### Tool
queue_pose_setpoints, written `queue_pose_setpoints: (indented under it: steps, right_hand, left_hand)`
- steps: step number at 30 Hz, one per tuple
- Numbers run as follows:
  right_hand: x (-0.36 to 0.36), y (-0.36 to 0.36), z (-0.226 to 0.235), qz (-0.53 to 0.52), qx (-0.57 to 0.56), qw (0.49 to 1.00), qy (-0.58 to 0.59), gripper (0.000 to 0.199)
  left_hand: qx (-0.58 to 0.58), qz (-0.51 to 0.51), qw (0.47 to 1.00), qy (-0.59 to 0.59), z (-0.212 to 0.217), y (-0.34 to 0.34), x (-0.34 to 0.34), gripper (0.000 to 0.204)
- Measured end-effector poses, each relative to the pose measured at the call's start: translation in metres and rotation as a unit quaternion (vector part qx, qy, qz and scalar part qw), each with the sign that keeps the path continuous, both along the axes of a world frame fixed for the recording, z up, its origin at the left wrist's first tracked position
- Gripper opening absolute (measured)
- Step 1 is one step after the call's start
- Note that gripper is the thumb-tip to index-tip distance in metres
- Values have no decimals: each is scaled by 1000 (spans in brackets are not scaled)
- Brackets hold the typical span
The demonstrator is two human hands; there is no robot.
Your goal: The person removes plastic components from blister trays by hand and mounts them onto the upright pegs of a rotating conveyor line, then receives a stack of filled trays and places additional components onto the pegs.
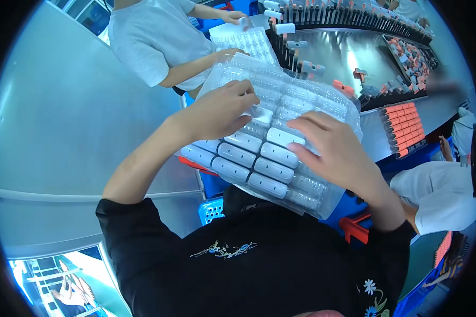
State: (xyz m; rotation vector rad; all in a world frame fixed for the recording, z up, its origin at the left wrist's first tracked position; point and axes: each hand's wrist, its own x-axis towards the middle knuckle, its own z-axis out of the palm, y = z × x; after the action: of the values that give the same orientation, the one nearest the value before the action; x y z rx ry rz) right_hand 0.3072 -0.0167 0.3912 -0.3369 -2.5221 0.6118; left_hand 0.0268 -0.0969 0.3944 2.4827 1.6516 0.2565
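Note:
A clear plastic blister tray (308, 186) is spread in front of me at a slant. White oblong casings (271, 168), each with small dark slots, fill several of its near pockets; other pockets hold nothing. Over the tray's middle, my left hand (219, 111) is closed, thumb and fingers at the ends of a partly hidden white piece (262, 114). My right hand (330, 145) comes in from the right, with thumb and forefinger on either side of a white casing (283, 136) at its pocket. Its other fingers are loosely bent.
Beyond my tray a co-worker in a light shirt (143, 42) handles another filled tray (243, 45). A curved line of black pegs (322, 16) runs behind a metal table (328, 50). Orange parts (407, 127) stand racked at right, near another person's sleeve (433, 195). A blue stool (211, 211) is below.

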Motion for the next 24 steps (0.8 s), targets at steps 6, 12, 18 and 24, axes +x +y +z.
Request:
queue_pose_setpoints:
  steps: [6, 12, 18, 24]
  right_hand:
    - [-35, -7, -9, 33, 139, 967, -210, 30]
    - [-56, -4, 11, 78, 166, 904, -385, 38]
    - [-26, -13, -3, -17, 123, 956, -267, 48]
    - [37, 13, 2, -10, -107, 988, 107, 63]
  left_hand:
    - [-29, 5, 999, 18, -6, 12, 0, 26]
    - [-40, -37, 997, 61, 2, 29, 3, 25]
    - [-91, -97, 990, -47, 22, 36, -2, 26]
    - [-94, 42, 975, -198, 53, 21, -17, 25]
